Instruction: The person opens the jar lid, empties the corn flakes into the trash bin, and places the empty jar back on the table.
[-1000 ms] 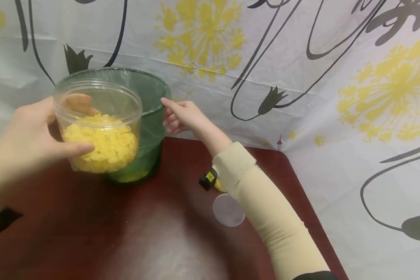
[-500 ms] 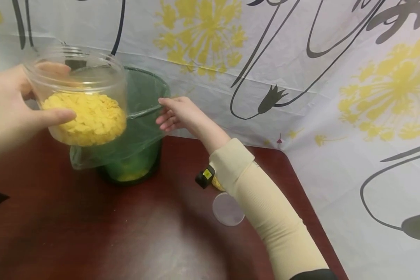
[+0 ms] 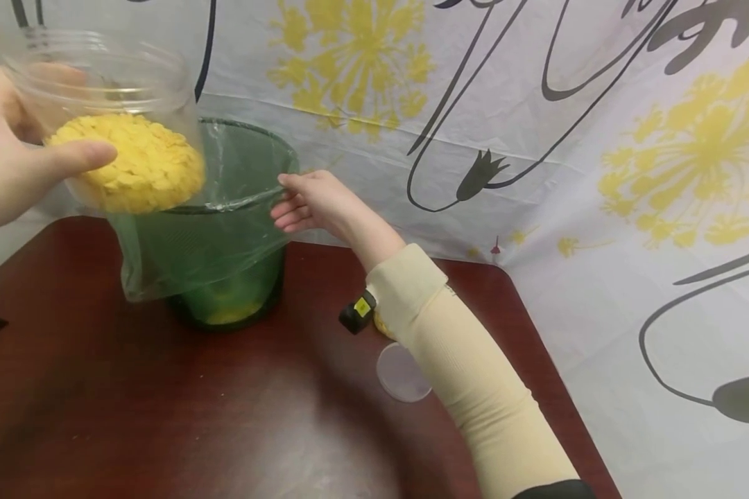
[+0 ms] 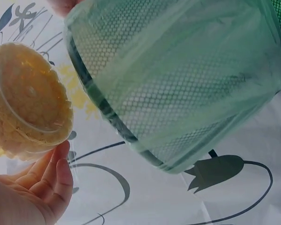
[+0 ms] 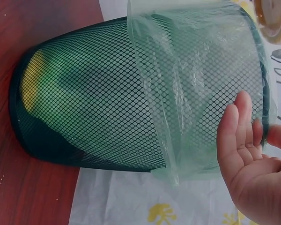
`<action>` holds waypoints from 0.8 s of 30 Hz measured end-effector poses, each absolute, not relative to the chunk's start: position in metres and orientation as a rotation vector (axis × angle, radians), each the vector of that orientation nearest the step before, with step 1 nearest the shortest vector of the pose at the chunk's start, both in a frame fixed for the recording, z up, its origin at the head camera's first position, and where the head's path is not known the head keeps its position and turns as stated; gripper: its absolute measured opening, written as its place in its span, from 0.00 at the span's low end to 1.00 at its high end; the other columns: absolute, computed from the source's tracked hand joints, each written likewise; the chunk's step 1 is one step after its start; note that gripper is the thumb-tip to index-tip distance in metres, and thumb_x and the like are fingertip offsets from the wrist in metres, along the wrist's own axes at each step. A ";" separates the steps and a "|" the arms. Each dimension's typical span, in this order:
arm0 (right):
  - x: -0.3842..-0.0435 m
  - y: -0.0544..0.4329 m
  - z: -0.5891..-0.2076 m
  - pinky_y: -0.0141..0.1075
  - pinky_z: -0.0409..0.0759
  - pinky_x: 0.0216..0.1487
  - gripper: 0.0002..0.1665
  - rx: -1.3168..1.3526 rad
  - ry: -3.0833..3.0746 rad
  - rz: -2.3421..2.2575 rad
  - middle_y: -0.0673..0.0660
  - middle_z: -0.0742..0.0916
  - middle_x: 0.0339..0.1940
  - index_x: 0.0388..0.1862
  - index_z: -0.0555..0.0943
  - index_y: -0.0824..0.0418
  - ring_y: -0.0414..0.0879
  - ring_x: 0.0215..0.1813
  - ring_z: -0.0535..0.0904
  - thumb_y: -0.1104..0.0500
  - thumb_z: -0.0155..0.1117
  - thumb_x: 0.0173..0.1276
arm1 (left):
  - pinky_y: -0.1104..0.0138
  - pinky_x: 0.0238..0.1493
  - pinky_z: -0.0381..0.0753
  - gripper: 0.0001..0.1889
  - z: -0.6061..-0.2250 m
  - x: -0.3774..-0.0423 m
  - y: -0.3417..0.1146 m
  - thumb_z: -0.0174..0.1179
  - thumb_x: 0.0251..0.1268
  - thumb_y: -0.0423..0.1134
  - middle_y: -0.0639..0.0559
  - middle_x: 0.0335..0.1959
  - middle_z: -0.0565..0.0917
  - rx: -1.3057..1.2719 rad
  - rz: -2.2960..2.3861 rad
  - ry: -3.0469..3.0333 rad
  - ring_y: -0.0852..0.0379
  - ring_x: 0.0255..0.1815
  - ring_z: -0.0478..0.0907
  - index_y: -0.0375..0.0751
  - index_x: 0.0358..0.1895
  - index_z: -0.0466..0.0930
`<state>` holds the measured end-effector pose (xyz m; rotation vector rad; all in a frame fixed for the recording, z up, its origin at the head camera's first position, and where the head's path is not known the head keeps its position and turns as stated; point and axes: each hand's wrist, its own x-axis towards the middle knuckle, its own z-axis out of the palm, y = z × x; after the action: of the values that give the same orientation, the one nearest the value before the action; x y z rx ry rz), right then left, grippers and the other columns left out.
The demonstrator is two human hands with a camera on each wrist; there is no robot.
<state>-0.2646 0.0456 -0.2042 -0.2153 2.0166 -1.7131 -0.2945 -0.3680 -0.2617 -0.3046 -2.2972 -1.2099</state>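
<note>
In the head view my left hand (image 3: 12,152) grips a clear plastic jar (image 3: 118,97), thumb across its front. The lower part is filled with small yellow pieces (image 3: 137,163). The jar is lidless and overlaps the left rim of a green mesh wastebasket (image 3: 231,277). A thin translucent green bag (image 3: 162,249) lines the basket and folds down over its outside. My right hand (image 3: 318,202) pinches the rim at the right, thumb and index finger at the edge, other fingers loose outside. The right wrist view shows yellow (image 5: 33,79) through the mesh at the basket's bottom.
The basket stands on a dark red table (image 3: 274,388) near its back edge. A pale round disc (image 3: 403,372) lies beside my right forearm, which partly hides a yellow item (image 3: 383,324). A patterned white cloth (image 3: 555,173) hangs behind and at the right.
My left hand has carried the jar up and to the left, away from the basket's front, uncovering more of the folded bag. My right hand stays at the rim.
</note>
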 end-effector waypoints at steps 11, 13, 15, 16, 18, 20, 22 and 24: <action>-0.264 0.043 -0.205 0.39 0.82 0.32 0.16 -0.230 1.945 -1.748 0.64 0.83 0.27 0.36 0.69 0.67 0.50 0.27 0.81 0.54 0.46 0.78 | 0.82 0.27 0.63 0.40 -0.188 -0.192 -0.262 0.71 0.52 0.39 0.67 0.45 0.70 -0.056 -1.198 -2.326 0.71 0.34 0.66 0.56 0.69 0.63; -0.264 0.043 -0.206 0.39 0.82 0.32 0.16 -0.227 1.937 -1.753 0.64 0.83 0.27 0.35 0.69 0.67 0.51 0.27 0.82 0.54 0.46 0.78 | 0.83 0.26 0.64 0.41 -0.188 -0.198 -0.267 0.72 0.50 0.39 0.67 0.46 0.70 -0.056 -1.214 -2.320 0.71 0.33 0.67 0.57 0.69 0.63; -0.264 0.043 -0.206 0.39 0.82 0.32 0.16 -0.224 1.932 -1.760 0.64 0.83 0.27 0.35 0.69 0.67 0.51 0.27 0.82 0.54 0.46 0.78 | 0.84 0.24 0.64 0.42 -0.189 -0.205 -0.271 0.73 0.48 0.38 0.68 0.45 0.70 -0.064 -1.228 -2.310 0.70 0.33 0.67 0.57 0.69 0.63; -0.263 0.043 -0.206 0.39 0.82 0.32 0.17 -0.224 1.931 -1.762 0.63 0.83 0.27 0.35 0.69 0.67 0.51 0.27 0.82 0.54 0.46 0.78 | 0.84 0.24 0.64 0.42 -0.188 -0.205 -0.271 0.73 0.48 0.38 0.68 0.46 0.69 -0.055 -1.224 -2.313 0.70 0.32 0.67 0.57 0.69 0.63; -0.263 0.042 -0.206 0.39 0.82 0.31 0.17 -0.226 1.927 -1.770 0.63 0.83 0.26 0.35 0.69 0.67 0.51 0.26 0.81 0.54 0.46 0.78 | 0.84 0.23 0.64 0.42 -0.183 -0.203 -0.266 0.73 0.47 0.38 0.69 0.46 0.68 -0.049 -1.230 -2.309 0.70 0.31 0.67 0.55 0.69 0.63; -0.263 0.042 -0.206 0.39 0.82 0.31 0.17 -0.229 1.926 -1.775 0.63 0.82 0.25 0.35 0.69 0.67 0.51 0.26 0.81 0.54 0.45 0.78 | 0.85 0.23 0.65 0.42 -0.180 -0.204 -0.263 0.73 0.47 0.38 0.69 0.45 0.68 -0.045 -1.236 -2.300 0.70 0.30 0.67 0.54 0.69 0.64; -0.263 0.042 -0.207 0.39 0.82 0.30 0.17 -0.234 1.923 -1.780 0.62 0.82 0.24 0.36 0.69 0.67 0.50 0.25 0.81 0.54 0.45 0.79 | 0.86 0.24 0.65 0.42 -0.177 -0.206 -0.263 0.73 0.47 0.39 0.67 0.46 0.68 -0.031 -1.219 -2.306 0.71 0.31 0.66 0.54 0.69 0.63; -0.263 0.041 -0.207 0.39 0.82 0.30 0.17 -0.235 1.920 -1.784 0.62 0.82 0.23 0.36 0.69 0.68 0.50 0.25 0.81 0.54 0.45 0.79 | 0.87 0.26 0.64 0.44 -0.175 -0.208 -0.263 0.73 0.48 0.41 0.62 0.51 0.70 -0.017 -1.175 -2.332 0.73 0.32 0.65 0.55 0.70 0.61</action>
<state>-0.2627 0.0412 -0.2073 -0.2349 1.9195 -1.7837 -0.2080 -0.2632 -0.1751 -0.0171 -2.3321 -1.1746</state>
